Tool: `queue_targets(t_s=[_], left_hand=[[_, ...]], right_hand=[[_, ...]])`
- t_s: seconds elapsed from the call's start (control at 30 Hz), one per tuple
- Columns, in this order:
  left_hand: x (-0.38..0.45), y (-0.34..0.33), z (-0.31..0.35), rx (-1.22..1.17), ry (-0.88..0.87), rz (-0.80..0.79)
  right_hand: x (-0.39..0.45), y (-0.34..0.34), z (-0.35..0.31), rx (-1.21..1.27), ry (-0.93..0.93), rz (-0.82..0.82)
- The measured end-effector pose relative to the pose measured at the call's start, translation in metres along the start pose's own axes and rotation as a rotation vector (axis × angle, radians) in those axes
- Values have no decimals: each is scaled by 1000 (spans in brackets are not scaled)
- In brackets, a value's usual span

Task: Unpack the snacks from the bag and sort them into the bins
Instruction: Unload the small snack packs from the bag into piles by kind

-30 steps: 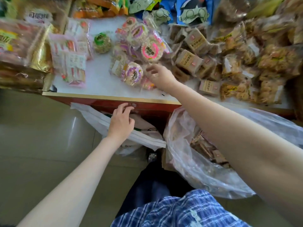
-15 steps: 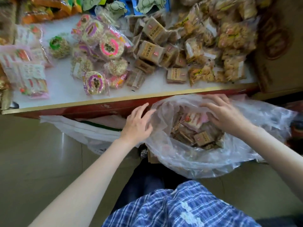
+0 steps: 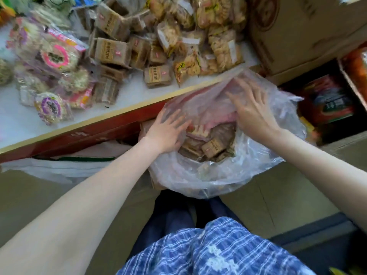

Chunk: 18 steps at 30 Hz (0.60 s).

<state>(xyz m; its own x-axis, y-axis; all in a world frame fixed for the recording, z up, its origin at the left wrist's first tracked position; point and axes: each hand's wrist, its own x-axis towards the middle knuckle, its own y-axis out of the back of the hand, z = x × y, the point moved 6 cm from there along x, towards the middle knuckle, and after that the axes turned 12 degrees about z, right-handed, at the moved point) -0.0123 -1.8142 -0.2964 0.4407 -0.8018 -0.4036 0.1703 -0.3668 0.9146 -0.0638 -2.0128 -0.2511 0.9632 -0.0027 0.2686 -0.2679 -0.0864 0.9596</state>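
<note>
bag (image 3: 228, 175) near centre, below table (image 3: 123, 96) edge, mouth open, brown snacks (image 3: 213, 148) inside | left hand (image 3: 168, 132) fingers spread, pressing bag's left rim | right hand (image 3: 252, 114) fingers spread on far rim, perhaps through the film | sorted packs (image 3: 111, 50) far on table

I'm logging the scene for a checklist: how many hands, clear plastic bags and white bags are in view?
Hands: 2 (left hand, right hand)
Clear plastic bag: 1
White bag: 1
Total: 4
</note>
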Motion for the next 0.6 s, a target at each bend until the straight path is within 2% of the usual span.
queue_targets(t_s=[0.07, 0.13, 0.23, 0.3, 0.4, 0.5, 0.6], left_hand=[[2, -6, -2, -41, 51, -70], [-2, -14, 0, -102, 74, -106], [-15, -23, 6, -151, 80, -88], [-26, -26, 6, -153, 100, -50], [-43, -31, 3, -144, 148, 0], [-58, -37, -4, -191, 235, 29], [-67, -39, -11, -277, 295, 48]], right_hand=[[-34, -9, -23, 193, 159, -122], [-62, -34, -33, 251, 223, -370], [-75, -78, -31, 168, 125, -670], [-72, -97, -36, 128, 82, -776], [-74, -113, -45, 34, 61, -846], [-76, -108, -44, -66, 55, -821], [-64, -78, -42, 99, -59, -712]])
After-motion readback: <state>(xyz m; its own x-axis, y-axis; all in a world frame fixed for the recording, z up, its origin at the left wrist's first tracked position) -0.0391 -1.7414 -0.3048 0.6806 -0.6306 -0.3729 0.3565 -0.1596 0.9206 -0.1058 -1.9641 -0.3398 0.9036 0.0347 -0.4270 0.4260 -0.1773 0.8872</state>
